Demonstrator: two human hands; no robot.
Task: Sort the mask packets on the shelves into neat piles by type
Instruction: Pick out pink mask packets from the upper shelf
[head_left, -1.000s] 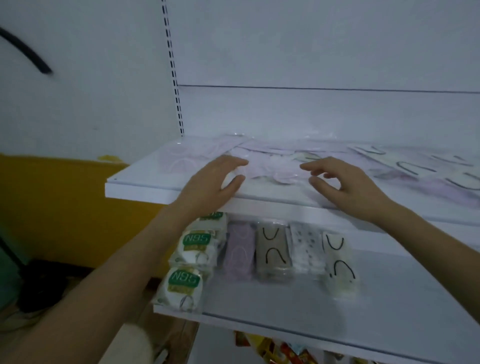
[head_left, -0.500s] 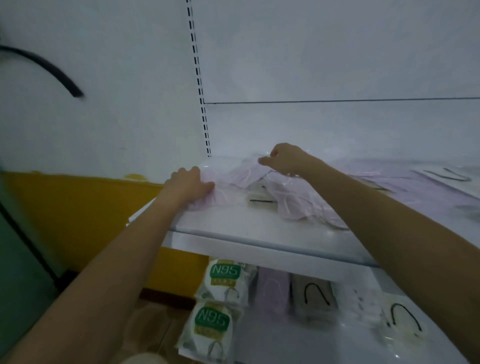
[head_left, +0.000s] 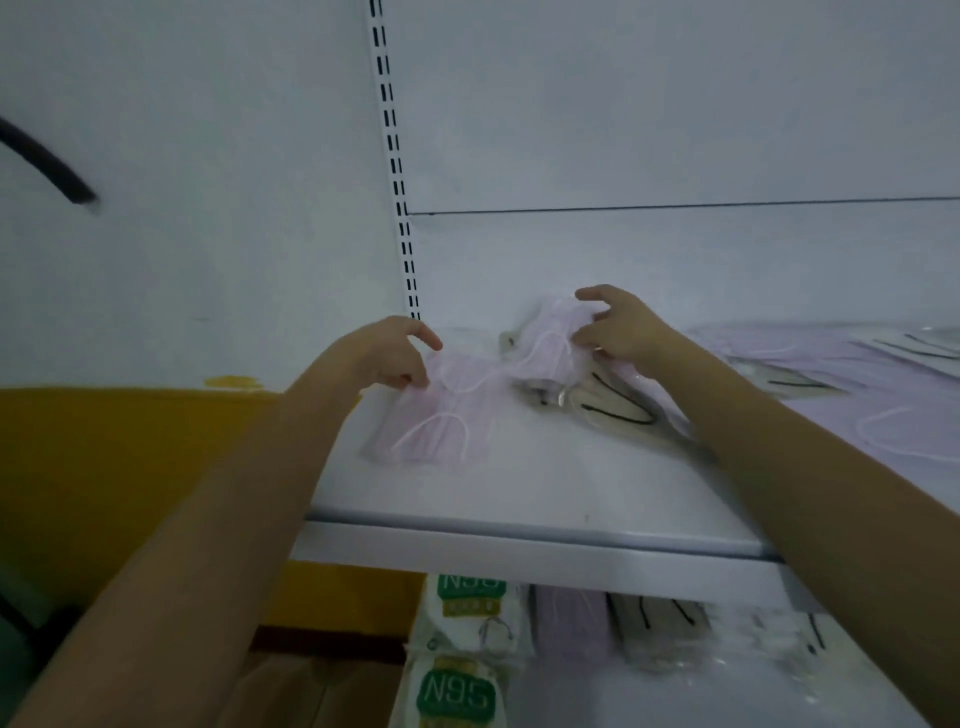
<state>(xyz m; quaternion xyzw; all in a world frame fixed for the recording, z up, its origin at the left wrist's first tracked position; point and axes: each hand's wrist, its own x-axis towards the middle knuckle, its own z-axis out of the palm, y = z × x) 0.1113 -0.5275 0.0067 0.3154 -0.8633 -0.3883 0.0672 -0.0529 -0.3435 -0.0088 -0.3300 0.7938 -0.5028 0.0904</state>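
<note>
White wall (head_left: 208, 218) carries a black cable (head_left: 47, 166) at upper left, blurred. Lower wall shows a mustard-yellow band (head_left: 130, 457), with a dark strip (head_left: 322, 644) beneath. White slotted upright (head_left: 395, 171) runs vertically. A thin dark seam (head_left: 675, 206) crosses the back panel (head_left: 675, 104) rightward.

A white mask packet (head_left: 457, 693) on the lower shelf (head_left: 675, 696) carries a green label reading "N95" in white letters. A second white packet (head_left: 471, 605) just behind it has the same green label, but the upper shelf edge (head_left: 519, 556) hides its top half. Small print on the yellow strips under both labels is too blurred to read.
</note>
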